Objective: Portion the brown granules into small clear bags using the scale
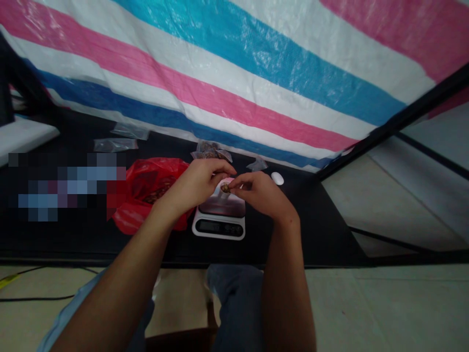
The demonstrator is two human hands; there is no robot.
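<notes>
My left hand (200, 183) and my right hand (258, 193) meet above a small white digital scale (219, 226) on a black table (315, 230). Both hands have their fingers pinched together on a small clear pouch (224, 187) with brown bits inside, held just over the scale's platform. A red plastic bag (146, 188) holding brown material lies on the table left of the scale, beside my left forearm.
Several clear filled pouches (210, 149) lie behind the scale, and flat empty ones (115, 144) sit farther left. A small white oval object (277, 178) rests right of my right hand. A striped tarp (234, 73) hangs behind the table. A pixelated patch covers the left.
</notes>
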